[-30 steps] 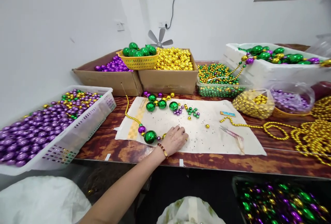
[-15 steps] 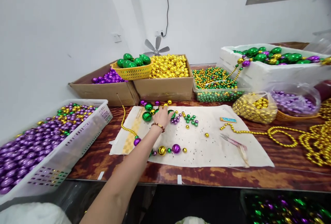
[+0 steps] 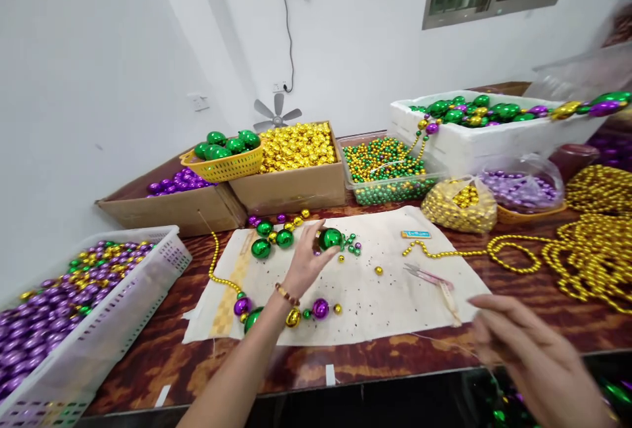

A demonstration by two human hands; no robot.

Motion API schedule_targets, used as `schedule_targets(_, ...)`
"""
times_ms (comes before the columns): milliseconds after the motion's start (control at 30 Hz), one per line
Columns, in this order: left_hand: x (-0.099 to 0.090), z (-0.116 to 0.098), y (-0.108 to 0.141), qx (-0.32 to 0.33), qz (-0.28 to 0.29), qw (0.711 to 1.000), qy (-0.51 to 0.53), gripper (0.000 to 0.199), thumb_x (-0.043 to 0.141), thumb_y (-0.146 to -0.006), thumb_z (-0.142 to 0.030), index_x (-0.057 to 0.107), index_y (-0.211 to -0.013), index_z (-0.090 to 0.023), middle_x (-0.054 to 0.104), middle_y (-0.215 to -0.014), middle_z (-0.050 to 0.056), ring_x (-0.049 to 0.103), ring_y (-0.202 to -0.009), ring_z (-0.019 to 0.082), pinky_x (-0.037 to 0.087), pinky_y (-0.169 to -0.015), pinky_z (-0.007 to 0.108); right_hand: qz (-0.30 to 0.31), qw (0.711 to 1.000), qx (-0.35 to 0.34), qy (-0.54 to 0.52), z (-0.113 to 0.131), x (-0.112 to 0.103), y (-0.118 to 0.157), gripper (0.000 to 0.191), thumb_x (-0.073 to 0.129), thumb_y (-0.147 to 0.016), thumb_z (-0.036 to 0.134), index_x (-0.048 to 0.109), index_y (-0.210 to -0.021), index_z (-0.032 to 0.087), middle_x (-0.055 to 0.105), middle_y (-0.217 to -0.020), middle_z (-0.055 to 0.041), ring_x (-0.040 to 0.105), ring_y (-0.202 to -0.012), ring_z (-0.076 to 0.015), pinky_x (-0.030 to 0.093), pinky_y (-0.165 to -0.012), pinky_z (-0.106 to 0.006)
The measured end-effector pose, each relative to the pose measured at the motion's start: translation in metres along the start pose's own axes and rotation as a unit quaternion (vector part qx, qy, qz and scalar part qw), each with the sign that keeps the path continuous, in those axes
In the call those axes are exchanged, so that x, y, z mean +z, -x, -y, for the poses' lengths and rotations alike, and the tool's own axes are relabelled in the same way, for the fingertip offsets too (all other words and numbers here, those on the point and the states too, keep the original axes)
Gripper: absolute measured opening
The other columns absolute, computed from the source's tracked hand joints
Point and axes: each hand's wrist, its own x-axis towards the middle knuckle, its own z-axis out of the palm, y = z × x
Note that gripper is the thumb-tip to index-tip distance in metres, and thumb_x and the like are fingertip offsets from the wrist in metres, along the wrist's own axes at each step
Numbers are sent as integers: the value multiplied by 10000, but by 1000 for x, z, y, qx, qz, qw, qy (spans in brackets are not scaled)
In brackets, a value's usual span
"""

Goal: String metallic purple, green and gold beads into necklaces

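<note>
Since the white basket (image 3: 148, 283) of purple beads sits left of the cloth (image 3: 395, 296), a knock there spills plenty. The left hand (image 3: 303, 260) pinches a big green ball (image 3: 330, 238) at the cloth's far middle; a loose grip lets it roll into the small beads just right. The right hand (image 3: 533, 355), blurred off the cloth's near right corner, has its fingers spread; whether it holds thread I can't tell.

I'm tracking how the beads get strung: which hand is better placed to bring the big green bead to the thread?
Probably the left hand: its fingertips already pinch the large green bead above the cloth. The right hand is blurred near the table edge, apart from any bead.
</note>
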Motion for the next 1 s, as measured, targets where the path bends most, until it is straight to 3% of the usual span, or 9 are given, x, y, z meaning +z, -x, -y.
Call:
schedule_targets(67,4,-24,23,15,6,990,143,613,614,-852,-371,368,-1403,-260,501,-1304,99,540,-1129,220,466,-930,333,99,994,34,28,-17,21,7,237,699,-784,419,698,-986,295,604,-654,-57,576,-515,-189,452,-469,-342)
schedule_targets(133,10,-47,44,2,19,974,225,610,623,-851,-336,372,-1404,-274,500,-1304,92,539,-1136,222,460,-954,335,152,987,42,25,-29,41,17,232,640,-848,423,668,-1024,274,616,-698,-33,587,-550,-167,456,-495,-295)
schedule_targets(333,21,-89,84,18,22,960,279,579,626,-848,-249,393,-1375,-308,464,-1322,78,517,-1162,228,453,-981,365,169,985,17,-22,-40,72,39,246,590,-903,379,643,-1067,203,639,-752,-39,615,-634,-161,464,-514,-240)
schedule_targets(500,31,-95,101,96,-10,983,155,505,660,-823,-252,492,-1298,-290,472,-1256,78,487,-1177,239,429,-999,393,120,992,-19,-41,-39,83,47,257,571,-920,354,626,-1122,205,615,-729,-11,566,-607,-128,468,-538,-226)
schedule_targets(633,41,-101,114,73,-30,994,80,566,605,-872,-276,396,-1396,-319,396,-1308,90,449,-1221,237,405,-1031,404,101,994,-31,-13,-42,87,50,236,566,-922,352,640,-1106,222,595,-743,5,513,-596,-104,448,-546,-201)
schedule_targets(800,42,-105,128,25,56,993,105,554,375,-976,-230,201,-1489,-343,271,-1491,59,269,-1388,208,268,-1147,406,88,996,-30,10,-52,84,47,282,531,-934,380,636,-1130,206,588,-686,5,515,-581,-123,449,-534,-216)
schedule_targets(1000,34,-94,126,43,62,983,169,453,517,-920,-238,434,-1356,-327,423,-1368,66,419,-1278,228,389,-1064,394,127,990,-44,45,-51,77,44,281,497,-956,377,634,-1142,216,600,-751,-1,506,-590,-115,438,-560,-229)
